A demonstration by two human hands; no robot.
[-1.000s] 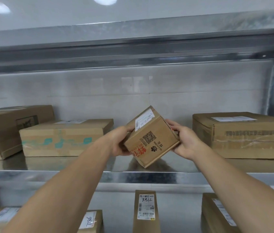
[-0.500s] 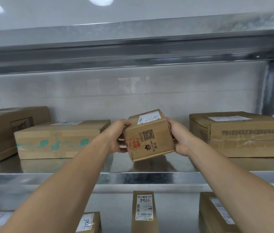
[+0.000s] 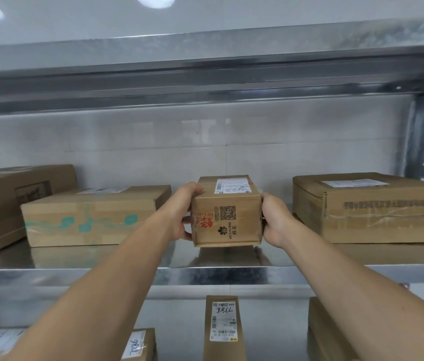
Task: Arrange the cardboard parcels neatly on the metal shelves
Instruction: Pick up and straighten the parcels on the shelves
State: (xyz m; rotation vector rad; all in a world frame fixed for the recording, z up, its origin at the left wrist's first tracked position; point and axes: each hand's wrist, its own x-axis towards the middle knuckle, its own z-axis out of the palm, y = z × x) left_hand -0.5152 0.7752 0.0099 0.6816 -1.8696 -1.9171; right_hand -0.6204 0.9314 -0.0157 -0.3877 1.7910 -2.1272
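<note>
I hold a small parcel [image 3: 227, 220] between both hands, level and square, with its printed face and QR code towards me and a white label on its top. My left hand [image 3: 182, 212] grips its left side, thumb hooked over the top edge and fingers curled round the lower corner. My right hand [image 3: 276, 220] clasps the right side, palm against the cardboard, with most of the fingers hidden behind the box. The parcel sits low over the metal shelf [image 3: 127, 276], its reflection right under it, but I cannot tell whether its base touches the metal. Just beyond my left hand lies a flat parcel with teal marks [image 3: 93, 217], and further out on that side stands a taller parcel [image 3: 10, 199], close against it. Out past my right hand, with a gap between, rests a wide taped parcel [image 3: 369, 209]. On the lower shelf, under my hands, an upright parcel marked 7786 [image 3: 223, 329] stands between my forearms. Another parcel [image 3: 328, 334] stands below my right arm, and one with a handwritten label [image 3: 140, 345] below my left.
</note>
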